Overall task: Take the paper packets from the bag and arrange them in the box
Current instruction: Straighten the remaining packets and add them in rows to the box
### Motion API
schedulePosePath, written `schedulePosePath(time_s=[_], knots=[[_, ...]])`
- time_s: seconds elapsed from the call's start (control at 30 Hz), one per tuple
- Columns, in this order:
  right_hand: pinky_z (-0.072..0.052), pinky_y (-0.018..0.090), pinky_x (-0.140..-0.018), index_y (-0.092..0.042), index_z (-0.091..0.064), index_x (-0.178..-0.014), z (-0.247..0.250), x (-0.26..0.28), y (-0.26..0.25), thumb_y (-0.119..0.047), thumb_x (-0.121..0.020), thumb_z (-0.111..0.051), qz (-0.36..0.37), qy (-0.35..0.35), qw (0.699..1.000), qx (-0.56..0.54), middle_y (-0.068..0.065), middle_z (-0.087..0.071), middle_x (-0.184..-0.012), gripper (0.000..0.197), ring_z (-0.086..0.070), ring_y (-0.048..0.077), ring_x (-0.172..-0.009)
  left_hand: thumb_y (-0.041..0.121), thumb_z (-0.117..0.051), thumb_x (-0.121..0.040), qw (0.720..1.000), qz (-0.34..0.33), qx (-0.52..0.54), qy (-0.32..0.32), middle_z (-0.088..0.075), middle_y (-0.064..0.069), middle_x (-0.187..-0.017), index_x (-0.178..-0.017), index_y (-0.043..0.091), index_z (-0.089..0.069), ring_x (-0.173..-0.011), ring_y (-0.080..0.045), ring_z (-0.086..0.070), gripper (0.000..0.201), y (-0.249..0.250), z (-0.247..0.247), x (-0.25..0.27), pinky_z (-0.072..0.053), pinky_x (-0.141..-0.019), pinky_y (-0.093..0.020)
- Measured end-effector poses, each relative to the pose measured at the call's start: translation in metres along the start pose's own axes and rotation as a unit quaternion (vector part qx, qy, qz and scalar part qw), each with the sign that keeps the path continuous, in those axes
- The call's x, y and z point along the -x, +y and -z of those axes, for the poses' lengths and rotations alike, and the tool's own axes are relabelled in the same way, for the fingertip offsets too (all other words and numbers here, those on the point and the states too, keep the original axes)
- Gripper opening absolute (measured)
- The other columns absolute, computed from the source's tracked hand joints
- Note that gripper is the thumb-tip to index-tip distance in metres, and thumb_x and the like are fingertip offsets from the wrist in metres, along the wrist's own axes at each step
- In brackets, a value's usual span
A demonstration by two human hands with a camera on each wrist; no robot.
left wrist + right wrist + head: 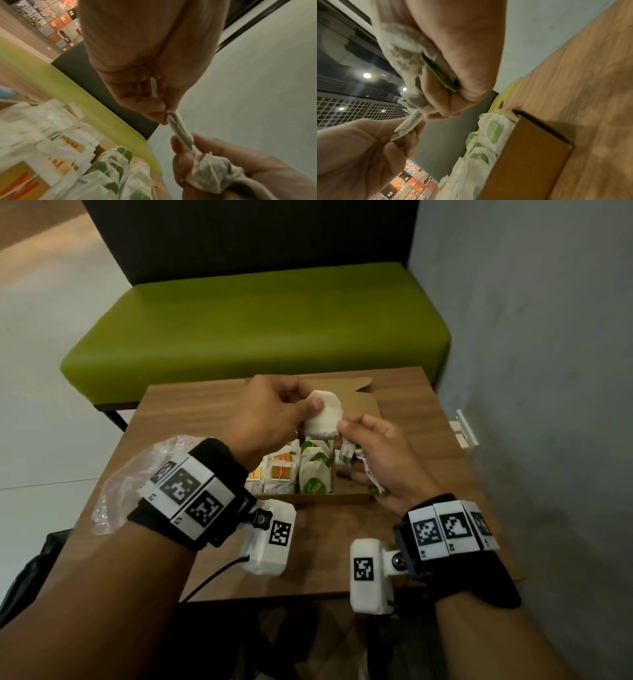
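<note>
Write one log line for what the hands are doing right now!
left hand: pinches white packet | right hand: grips bunched packets | box: partly filled

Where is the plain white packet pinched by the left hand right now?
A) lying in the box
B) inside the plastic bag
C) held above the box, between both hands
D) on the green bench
C: the left hand pinches the white packet above the box, its lower end meeting the right hand.

Green bench [253, 326], wooden table [411, 419], grey wall [531, 320]

plastic bag [113, 494] half behind left wrist
</note>
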State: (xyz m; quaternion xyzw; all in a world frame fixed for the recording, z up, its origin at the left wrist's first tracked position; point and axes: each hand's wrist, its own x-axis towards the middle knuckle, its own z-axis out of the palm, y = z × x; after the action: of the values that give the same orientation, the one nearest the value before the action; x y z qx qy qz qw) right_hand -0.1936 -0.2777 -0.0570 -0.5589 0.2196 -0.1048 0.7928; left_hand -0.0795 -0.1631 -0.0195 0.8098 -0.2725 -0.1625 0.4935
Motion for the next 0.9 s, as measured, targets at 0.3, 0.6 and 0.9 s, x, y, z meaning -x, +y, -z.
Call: schedulePosePath(time_s=[0.3,0.6,0.9], knots=[[-0.039,0.019,-0.049,-0.021,-0.068,-0.072,0.018,-0.007,0.015,-0.021,-0.091,-0.072,0.036,0.058,0.991,0.116,-0.008,-0.063,-0.07,0.02,-0.054,0.004,-0.06,0.034,-0.072,-0.089,0.988,-0.061,-0.141,-0.024,-0.067,0.009,-0.067,-0.081,0.029,-0.072,-0.056,-0.01,-0.062,0.009,-0.001,-0.005,-0.01,-0.049,-0.052,-0.028],[-0.051,0.033,-0.064,-0.027,-0.076,-0.086,0.034,-0.017,0.021,-0.025,-0.09,-0.073,0.029,0.116,0.988,0.098,0.0,-0.072,-0.097,0.006,-0.064,0.018,-0.084,0.024,-0.069,-0.092,0.985,-0.062,-0.138,-0.082,-0.071,0.0,-0.071,-0.092,0.015,-0.074,-0.057,-0.006,-0.062,0.01,-0.013,-0.011,-0.013,-0.055,-0.053,-0.024],[-0.055,0.032,-0.085,-0.022,-0.075,-0.1,0.026,-0.014,0.022,-0.026,-0.095,-0.068,0.098,0.075,0.971,0.206,-0.004,-0.071,-0.107,0.009,-0.064,0.014,-0.105,0.027,-0.063,-0.095,0.988,-0.101,-0.092,-0.067,-0.074,0.004,-0.09,-0.116,0.02,-0.071,-0.069,-0.003,-0.068,0.023,-0.018,-0.008,-0.005,-0.055,-0.056,-0.02]])
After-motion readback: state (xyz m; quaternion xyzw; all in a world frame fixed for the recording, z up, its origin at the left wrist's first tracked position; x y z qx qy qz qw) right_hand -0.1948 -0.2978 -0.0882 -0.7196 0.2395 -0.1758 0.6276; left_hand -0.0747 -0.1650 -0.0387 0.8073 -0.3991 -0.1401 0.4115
